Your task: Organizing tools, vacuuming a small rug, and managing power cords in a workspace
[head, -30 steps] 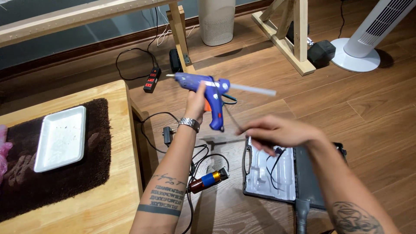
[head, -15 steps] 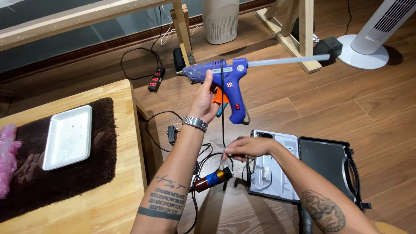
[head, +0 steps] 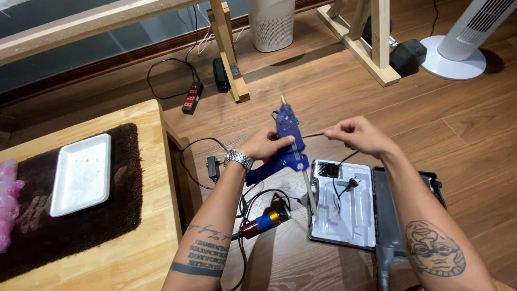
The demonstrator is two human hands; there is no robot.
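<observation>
My left hand grips a blue hot glue gun by its handle, nozzle pointing away from me and a clear glue stick sticking out the back toward me. My right hand pinches the gun's black power cord just right of the gun, fingers closed on it. The cord hangs down to its plug above an open black tool case with a grey moulded tray on the wooden floor.
A small rotary tool with a gold and blue body lies on the floor among black cables. A wooden table at left carries a brown mat, a white tray and pink plastic. A power strip and fan base stand farther off.
The glue gun has been lowered and turned so its nozzle points away. My right hand rose from the tool case and now holds the cord beside the gun.
</observation>
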